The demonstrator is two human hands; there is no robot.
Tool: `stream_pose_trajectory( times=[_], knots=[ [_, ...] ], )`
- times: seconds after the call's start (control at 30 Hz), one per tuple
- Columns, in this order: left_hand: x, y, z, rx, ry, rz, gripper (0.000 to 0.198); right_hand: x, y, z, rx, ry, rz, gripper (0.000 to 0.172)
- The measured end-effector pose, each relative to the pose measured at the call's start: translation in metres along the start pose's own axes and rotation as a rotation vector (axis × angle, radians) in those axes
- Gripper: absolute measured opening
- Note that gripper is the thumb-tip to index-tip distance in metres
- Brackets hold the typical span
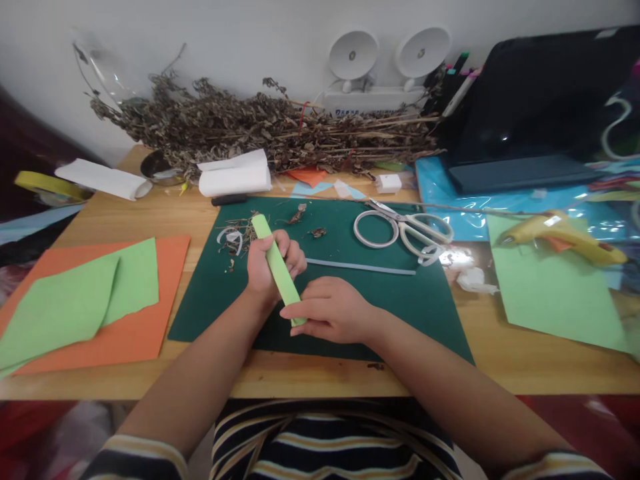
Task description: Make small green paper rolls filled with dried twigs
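A narrow light-green folded paper strip [283,279] slants between my two hands above the dark green cutting mat [400,300]. My left hand [273,263] is wrapped round its upper part, thumb on top. At the lower end, my right hand [335,310] pinches the strip between thumb and fingers. Behind my hands a translucent glue stick [360,267] lies on the mat. White-handled scissors [403,227] rest at the mat's far right, blades partly apart. Dry plant bits [240,230] and a small white curled scrap [230,237] are just left of my left hand.
Orange paper [173,267] with green sheets [75,307] on it lies at left. A yellow glue gun [565,237] rests on green paper [555,300] at right. Behind are dried plant stems [240,123], white paper rolls [235,175], a black tablet [550,93] and a twin-lamp fixture [375,100].
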State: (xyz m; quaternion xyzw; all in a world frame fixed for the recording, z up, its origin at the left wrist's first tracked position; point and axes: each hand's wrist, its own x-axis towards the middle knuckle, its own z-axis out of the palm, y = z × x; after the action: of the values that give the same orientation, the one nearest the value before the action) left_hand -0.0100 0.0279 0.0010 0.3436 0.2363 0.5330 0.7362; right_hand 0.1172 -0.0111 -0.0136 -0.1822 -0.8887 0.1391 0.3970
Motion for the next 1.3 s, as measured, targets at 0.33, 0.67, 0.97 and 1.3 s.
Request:
stream_pose_trajectory(
  times=[0.33,0.67,0.97,1.3],
  knots=[
    [0.0003,0.0014,0.0001,0.0,0.018,-0.004,0.031,-0.002,-0.0005,0.0008,-0.037,-0.007,-0.013,0.025],
    [0.0002,0.001,0.0016,-0.006,0.025,-0.024,0.034,-0.0007,0.0002,0.0,-0.002,-0.023,-0.01,0.037],
    [0.0028,0.005,0.0,-0.021,0.06,0.005,0.038,-0.0018,0.0014,-0.0004,-0.055,-0.086,0.011,0.038],
    [0.0021,0.0033,0.0013,-0.025,0.071,-0.014,0.041,-0.0012,-0.0011,-0.0017,-0.052,-0.006,0.008,0.026]
  ],
)
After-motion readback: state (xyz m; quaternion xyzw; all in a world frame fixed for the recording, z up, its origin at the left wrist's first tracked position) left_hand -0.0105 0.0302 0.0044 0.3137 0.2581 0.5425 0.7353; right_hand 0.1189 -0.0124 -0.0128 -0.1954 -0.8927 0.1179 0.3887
